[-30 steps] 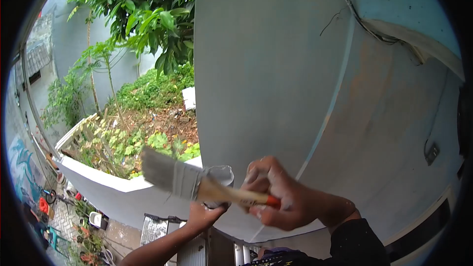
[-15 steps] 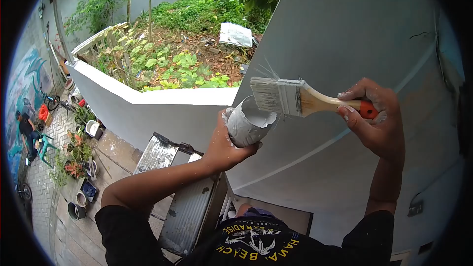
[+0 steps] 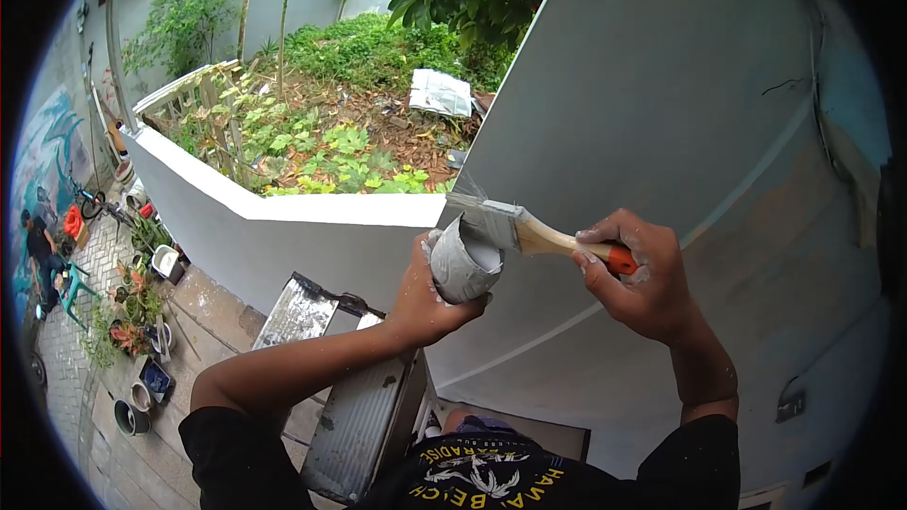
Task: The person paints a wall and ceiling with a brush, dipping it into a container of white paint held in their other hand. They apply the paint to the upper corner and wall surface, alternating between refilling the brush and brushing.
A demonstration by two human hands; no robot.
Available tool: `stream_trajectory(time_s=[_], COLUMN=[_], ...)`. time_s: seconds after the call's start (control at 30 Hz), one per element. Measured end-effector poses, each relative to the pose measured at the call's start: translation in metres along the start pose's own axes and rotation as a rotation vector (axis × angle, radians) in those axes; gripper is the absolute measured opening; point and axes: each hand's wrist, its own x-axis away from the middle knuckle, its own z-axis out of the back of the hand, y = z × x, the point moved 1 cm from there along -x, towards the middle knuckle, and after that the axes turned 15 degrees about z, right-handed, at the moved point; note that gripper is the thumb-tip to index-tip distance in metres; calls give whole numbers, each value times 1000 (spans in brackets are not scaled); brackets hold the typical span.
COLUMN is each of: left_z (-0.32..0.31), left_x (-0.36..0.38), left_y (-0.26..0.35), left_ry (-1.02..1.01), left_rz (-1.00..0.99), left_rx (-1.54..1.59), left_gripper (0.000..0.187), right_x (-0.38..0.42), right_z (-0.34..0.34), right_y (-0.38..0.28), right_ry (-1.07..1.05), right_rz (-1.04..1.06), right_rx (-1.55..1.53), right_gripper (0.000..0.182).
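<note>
Paintbrush (image 3: 501,225) is resting with its bristles at the mouth of a small paint-caked can (image 3: 461,266), the wooden handle and orange grip running back to the right hand (image 3: 635,279), whose fingers are closing firmly around that grip. Left hand (image 3: 427,297) is wrapping from below around the can, holding it tilted just in front of the wall (image 3: 661,104). Both hands are showing white paint flecks. By my judgement the brush is being loaded or wiped at the rim, not stroking the surface. Coverage is appearing well advanced on the pale upper wall and the low parapet (image 3: 283,227); a duller, stained band to the lower right is looking unfinished. Below the arms, a paint-spattered metal ladder (image 3: 350,397) is standing. Beyond the parapet, a planted bed (image 3: 331,132) is lying; far below left, another person (image 3: 40,255) is standing in a paved yard.
</note>
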Motion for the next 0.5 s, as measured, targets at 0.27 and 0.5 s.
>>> stream_trajectory(time_s=[0.27, 0.5], left_z=[0, -1], left_x=[3, 2], left_y=[1, -3], left_ry=[-15, -51], left_rz=[2, 7], left_rx=[-63, -19], left_gripper=[96, 96], right_x=[-2, -5], right_z=[37, 22], right_y=[7, -2], right_ry=[-22, -130], right_rz=[0, 120], right_rx=[7, 142], right_gripper=[16, 20])
